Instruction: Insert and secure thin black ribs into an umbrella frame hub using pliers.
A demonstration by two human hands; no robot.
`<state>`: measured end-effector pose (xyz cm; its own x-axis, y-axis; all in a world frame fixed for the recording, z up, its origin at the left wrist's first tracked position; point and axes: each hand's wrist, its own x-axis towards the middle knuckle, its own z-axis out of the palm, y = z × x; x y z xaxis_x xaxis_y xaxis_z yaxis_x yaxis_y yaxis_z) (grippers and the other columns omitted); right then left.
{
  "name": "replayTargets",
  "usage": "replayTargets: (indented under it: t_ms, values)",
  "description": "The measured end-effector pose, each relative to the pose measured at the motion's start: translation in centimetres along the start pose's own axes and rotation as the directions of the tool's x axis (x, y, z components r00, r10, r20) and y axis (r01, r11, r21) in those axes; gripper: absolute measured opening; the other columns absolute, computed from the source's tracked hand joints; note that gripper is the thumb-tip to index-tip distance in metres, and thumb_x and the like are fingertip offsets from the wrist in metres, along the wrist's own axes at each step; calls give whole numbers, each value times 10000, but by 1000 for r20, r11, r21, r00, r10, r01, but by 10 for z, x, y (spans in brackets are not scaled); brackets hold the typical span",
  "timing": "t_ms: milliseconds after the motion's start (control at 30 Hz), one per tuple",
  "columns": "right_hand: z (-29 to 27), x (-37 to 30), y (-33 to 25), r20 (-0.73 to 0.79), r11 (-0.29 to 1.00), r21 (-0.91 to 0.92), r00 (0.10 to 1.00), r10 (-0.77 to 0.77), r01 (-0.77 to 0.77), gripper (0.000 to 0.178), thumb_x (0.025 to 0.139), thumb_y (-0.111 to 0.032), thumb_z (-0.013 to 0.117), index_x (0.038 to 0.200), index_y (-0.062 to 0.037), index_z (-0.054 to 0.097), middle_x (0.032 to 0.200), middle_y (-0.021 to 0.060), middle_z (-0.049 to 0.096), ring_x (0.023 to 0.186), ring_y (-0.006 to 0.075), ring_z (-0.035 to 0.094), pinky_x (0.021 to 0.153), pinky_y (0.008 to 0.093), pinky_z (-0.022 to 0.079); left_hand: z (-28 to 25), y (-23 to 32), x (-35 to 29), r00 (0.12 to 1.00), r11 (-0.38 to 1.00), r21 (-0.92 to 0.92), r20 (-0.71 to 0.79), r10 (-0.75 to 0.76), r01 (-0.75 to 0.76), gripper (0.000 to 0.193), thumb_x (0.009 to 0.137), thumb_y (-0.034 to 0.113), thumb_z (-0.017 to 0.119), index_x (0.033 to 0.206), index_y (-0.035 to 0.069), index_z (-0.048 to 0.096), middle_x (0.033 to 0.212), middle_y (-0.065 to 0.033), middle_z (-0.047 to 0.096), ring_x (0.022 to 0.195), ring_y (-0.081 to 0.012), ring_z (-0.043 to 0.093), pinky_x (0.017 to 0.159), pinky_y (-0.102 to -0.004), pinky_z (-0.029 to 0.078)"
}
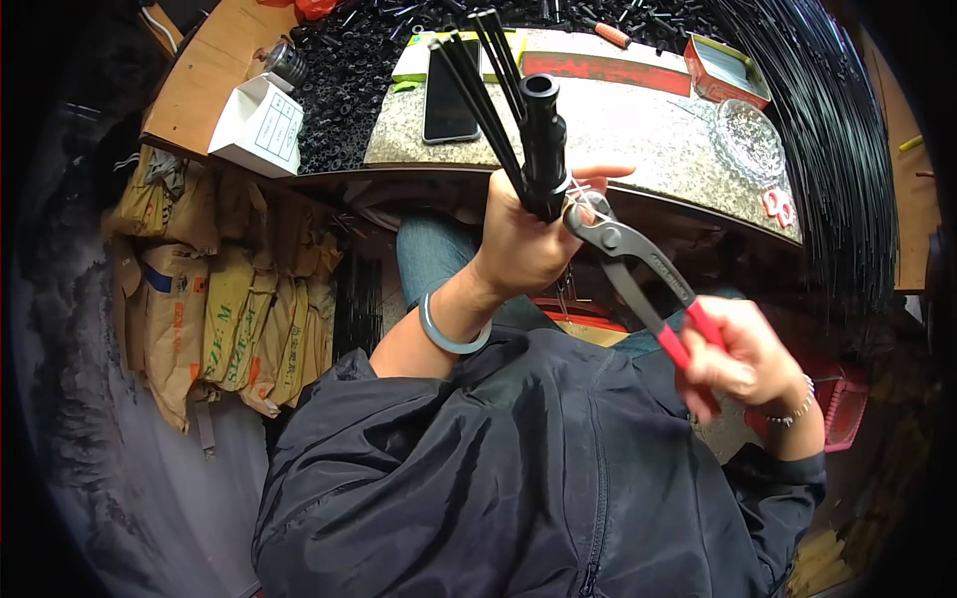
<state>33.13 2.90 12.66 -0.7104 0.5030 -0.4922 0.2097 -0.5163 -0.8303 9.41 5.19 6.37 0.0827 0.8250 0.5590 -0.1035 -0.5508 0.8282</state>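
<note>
My left hand [525,239] grips a black plastic tube [543,140] held upright, with a few thin black rods [478,75] fanning up and left from it. My right hand [743,354] holds the red handles of a pair of pincers [633,269]. The pincers' metal jaws sit against the lower end of the tube, next to my left thumb, where a thin pale wire shows. A grey bangle circles my left wrist and a beaded bracelet my right wrist.
A stone-topped bench [638,130] lies ahead with a dark phone [449,95], a red tin [728,70], a glass dish [748,140] and a heap of black tubes [349,70]. A white box [259,125] sits at left. Long black rods [837,149] hang right. Brown sacks [219,299] stack below left.
</note>
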Motion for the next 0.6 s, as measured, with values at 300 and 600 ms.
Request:
replayTargets:
  t_ms: [300, 600]
  values:
    - [-9, 13, 13, 152, 72, -949, 642, -752, 308, 468, 739, 20, 629, 1176, 20, 462, 854, 161, 583, 733, 273, 596, 628, 325, 485, 0, 10, -4, 970, 971, 30, -51, -236, 238, 142, 760, -85, 545, 852, -36, 642, 859, -109, 674, 653, -49, 531, 577, -214, 447]
    - [-10, 15, 20, 86, 30, -984, 613, -785, 176, 484, 746, 31, 625, 1194, 10, 442, 951, 191, 545, 797, 308, 581, 672, 318, 480, 6, 7, -6, 952, 952, -64, -49, -303, 299, 179, 792, -51, 555, 942, -37, 651, 734, -37, 638, 637, -48, 522, 588, -201, 448]
